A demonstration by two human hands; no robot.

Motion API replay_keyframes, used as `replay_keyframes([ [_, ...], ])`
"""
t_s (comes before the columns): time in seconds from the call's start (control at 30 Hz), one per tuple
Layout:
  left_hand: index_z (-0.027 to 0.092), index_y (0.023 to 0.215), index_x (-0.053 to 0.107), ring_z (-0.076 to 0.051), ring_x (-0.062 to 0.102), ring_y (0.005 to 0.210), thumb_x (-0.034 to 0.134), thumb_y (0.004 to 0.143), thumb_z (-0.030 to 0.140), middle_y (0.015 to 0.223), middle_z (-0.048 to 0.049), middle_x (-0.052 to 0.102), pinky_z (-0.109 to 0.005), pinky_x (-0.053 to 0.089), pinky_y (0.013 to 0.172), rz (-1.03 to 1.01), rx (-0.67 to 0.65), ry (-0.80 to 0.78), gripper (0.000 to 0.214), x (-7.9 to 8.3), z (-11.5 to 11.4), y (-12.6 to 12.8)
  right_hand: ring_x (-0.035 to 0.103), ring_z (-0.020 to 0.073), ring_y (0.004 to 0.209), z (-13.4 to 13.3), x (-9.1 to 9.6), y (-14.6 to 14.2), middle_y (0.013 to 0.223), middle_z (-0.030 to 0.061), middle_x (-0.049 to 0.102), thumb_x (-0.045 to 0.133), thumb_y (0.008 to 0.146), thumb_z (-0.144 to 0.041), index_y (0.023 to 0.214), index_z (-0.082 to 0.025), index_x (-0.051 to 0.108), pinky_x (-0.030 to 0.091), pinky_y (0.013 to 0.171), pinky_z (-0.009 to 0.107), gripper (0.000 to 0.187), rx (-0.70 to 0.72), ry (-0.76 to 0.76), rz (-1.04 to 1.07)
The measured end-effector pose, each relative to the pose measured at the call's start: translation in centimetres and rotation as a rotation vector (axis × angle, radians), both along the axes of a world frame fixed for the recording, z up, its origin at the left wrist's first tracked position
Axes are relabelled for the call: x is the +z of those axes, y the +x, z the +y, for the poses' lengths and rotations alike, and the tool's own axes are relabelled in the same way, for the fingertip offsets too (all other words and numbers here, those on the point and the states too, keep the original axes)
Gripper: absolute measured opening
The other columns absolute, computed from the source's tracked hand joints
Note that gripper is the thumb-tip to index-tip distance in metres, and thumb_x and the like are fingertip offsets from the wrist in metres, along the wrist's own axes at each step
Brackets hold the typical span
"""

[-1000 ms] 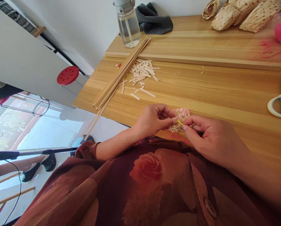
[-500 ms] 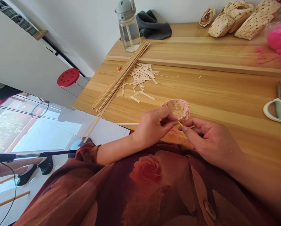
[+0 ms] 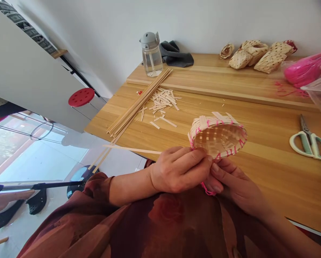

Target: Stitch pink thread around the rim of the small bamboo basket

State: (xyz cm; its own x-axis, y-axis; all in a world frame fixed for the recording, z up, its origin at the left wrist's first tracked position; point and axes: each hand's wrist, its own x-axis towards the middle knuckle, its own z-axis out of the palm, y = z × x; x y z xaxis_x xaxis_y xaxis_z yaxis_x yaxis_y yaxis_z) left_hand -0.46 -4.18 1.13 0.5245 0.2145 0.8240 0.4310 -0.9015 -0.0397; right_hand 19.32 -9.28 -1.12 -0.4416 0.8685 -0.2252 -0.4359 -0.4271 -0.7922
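Note:
A small woven basket [image 3: 218, 138] of pale flat strips is tilted with its opening toward me. Pink yarn is stitched around its rim, and several strip ends stick out along the top edge. My left hand [image 3: 182, 170] pinches the near left part of the rim. Just right of it, my right hand [image 3: 235, 182] is closed close beneath the rim, fingertips against the left hand's; what it grips is hidden. A loop of pink yarn [image 3: 209, 192] hangs under the fingers. One long pale strip [image 3: 133, 149] runs out left from behind the left hand.
Bundled wooden strips [image 3: 140, 104] lie beside a pile of cut scraps [image 3: 163, 99]. A water bottle [image 3: 152, 55] and dark cloth [image 3: 178, 55] stand behind. Scissors [image 3: 309, 139] lie at right. Woven pieces [image 3: 273, 57] and bagged pink yarn [image 3: 305, 71] are at the back right.
The basket has come up closer to me and tipped so its opening faces me. The yellow sliver seen in my right fingers is now out of sight. My view has shifted a little.

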Motion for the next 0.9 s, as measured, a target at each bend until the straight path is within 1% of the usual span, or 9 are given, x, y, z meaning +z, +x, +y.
replay_keyframes([
  [0.13, 0.011, 0.101, 0.073, -0.014, 0.074, 0.081, 0.062, 0.102, 0.02, 0.095, -0.007, 0.079, -0.025, 0.06, 0.071, -0.001, 0.014, 0.015, 0.015, -0.1, -0.1, 0.1, 0.045, 0.009, 0.057, -0.3, 0.3, -0.3, 0.058, -0.0045, 0.05, 0.067, 0.102, -0.041, 0.089, -0.022, 0.064, 0.038, 0.06, 0.023, 0.023, -0.034, -0.003, -0.022],
  [0.23, 0.011, 0.1, 0.074, -0.013, 0.073, 0.079, 0.063, 0.101, 0.019, 0.093, -0.0064, 0.078, -0.025, 0.057, 0.067, -0.01, 0.03, 0.045, 0.013, -0.2, 0.0, 0.1, 0.044, 0.0086, 0.055, -0.2, 0.9, -0.6, 0.055, -0.0045, 0.048, 0.069, 0.1, -0.043, 0.083, -0.021, 0.063, 0.038, 0.058, 0.023, 0.029, -0.042, -0.017, -0.028],
  [0.33, 0.011, 0.097, 0.074, -0.013, 0.072, 0.075, 0.063, 0.101, 0.021, 0.092, -0.0074, 0.078, -0.025, 0.055, 0.062, 0.006, 0.004, 0.072, 0.015, -0.4, 0.1, 0.2, 0.044, 0.0082, 0.054, -0.2, 1.3, -0.9, 0.054, -0.0033, 0.048, 0.074, 0.096, -0.044, 0.072, -0.019, 0.06, 0.036, 0.055, 0.022, 0.037, -0.039, -0.064, -0.012],
  [0.43, 0.011, 0.097, 0.073, -0.014, 0.072, 0.074, 0.063, 0.102, 0.024, 0.091, -0.0081, 0.078, -0.026, 0.055, 0.062, 0.013, -0.024, 0.059, 0.017, -0.6, 0.2, 0.2, 0.043, 0.008, 0.053, -0.1, 1.3, -1.3, 0.057, -0.0033, 0.051, 0.08, 0.091, -0.046, 0.074, -0.02, 0.061, 0.035, 0.052, 0.022, 0.036, -0.106, -0.07, -0.038],
  [0.57, 0.011, 0.099, 0.071, -0.014, 0.073, 0.078, 0.061, 0.103, 0.022, 0.093, -0.008, 0.079, -0.026, 0.058, 0.066, 0.009, -0.012, 0.001, 0.015, -0.6, 0.2, 0.1, 0.05, 0.0107, 0.062, 0.1, 0.8, -0.9, 0.066, -0.0024, 0.057, 0.084, 0.085, -0.054, 0.083, -0.022, 0.064, 0.045, 0.06, 0.024, 0.037, -0.171, -0.055, -0.21],
  [0.67, 0.012, 0.099, 0.07, -0.015, 0.074, 0.081, 0.058, 0.105, 0.021, 0.095, -0.0081, 0.079, -0.026, 0.058, 0.069, 0.003, 0.028, -0.039, 0.016, -0.6, 0.2, -0.2, 0.056, 0.0131, 0.074, 0.2, 0.8, -0.2, 0.08, 0.0004, 0.064, 0.083, 0.085, -0.056, 0.089, -0.022, 0.068, 0.05, 0.068, 0.026, 0.038, -0.1, -0.034, -0.323],
  [0.77, 0.013, 0.104, 0.069, -0.015, 0.073, 0.083, 0.051, 0.107, 0.019, 0.098, -0.008, 0.078, -0.026, 0.058, 0.072, 0.009, 0.081, -0.093, 0.019, -0.8, 0.3, -0.4, 0.052, 0.0119, 0.066, 0.5, 0.9, 0.3, 0.072, -0.0005, 0.06, 0.081, 0.085, -0.06, 0.081, -0.02, 0.066, 0.047, 0.061, 0.025, 0.043, -0.003, -0.005, -0.458],
  [0.83, 0.013, 0.103, 0.069, -0.014, 0.072, 0.083, 0.05, 0.108, 0.02, 0.097, -0.0078, 0.078, -0.026, 0.058, 0.073, 0.04, 0.071, -0.12, 0.021, -1.1, 0.2, -0.3, 0.053, 0.0129, 0.063, 0.9, 0.9, 0.3, 0.069, 0.0008, 0.063, 0.081, 0.082, -0.065, 0.076, -0.02, 0.067, 0.047, 0.059, 0.026, 0.047, -0.02, 0.04, -0.544],
  [0.9, 0.014, 0.097, 0.068, -0.013, 0.072, 0.082, 0.05, 0.109, 0.022, 0.096, -0.007, 0.077, -0.025, 0.056, 0.072, 0.089, 0.045, -0.137, 0.023, -1.5, 0.2, -0.3, 0.061, 0.0174, 0.069, 1.4, 0.8, 0.4, 0.076, 0.0039, 0.071, 0.08, 0.081, -0.069, 0.076, -0.022, 0.071, 0.053, 0.066, 0.03, 0.048, -0.089, 0.134, -0.616],
])
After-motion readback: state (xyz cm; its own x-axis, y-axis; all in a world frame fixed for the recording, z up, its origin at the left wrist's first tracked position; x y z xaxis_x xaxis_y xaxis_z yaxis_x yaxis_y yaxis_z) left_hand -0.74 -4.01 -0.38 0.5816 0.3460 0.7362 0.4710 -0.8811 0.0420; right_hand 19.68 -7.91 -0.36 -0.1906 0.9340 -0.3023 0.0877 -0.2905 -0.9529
